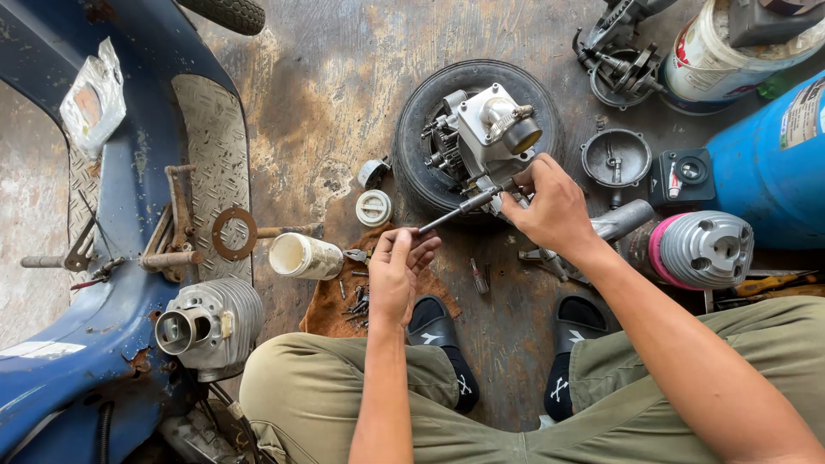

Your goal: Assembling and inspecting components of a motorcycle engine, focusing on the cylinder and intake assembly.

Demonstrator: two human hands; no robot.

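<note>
A small grey engine rests on a black tyre lying flat on the stained floor. My right hand grips the head end of a metal wrench at the engine's near side. My left hand is closed on the wrench's handle end, just above a brown rag strewn with several small screws and bits. My legs in olive trousers and black sandals frame the bottom of the view.
A blue scooter body fills the left, a finned cylinder beside it. A white jar and a white cap lie near the rag. At right stand a blue gas cylinder, a pink-ringed finned cylinder, a round cover and a bucket.
</note>
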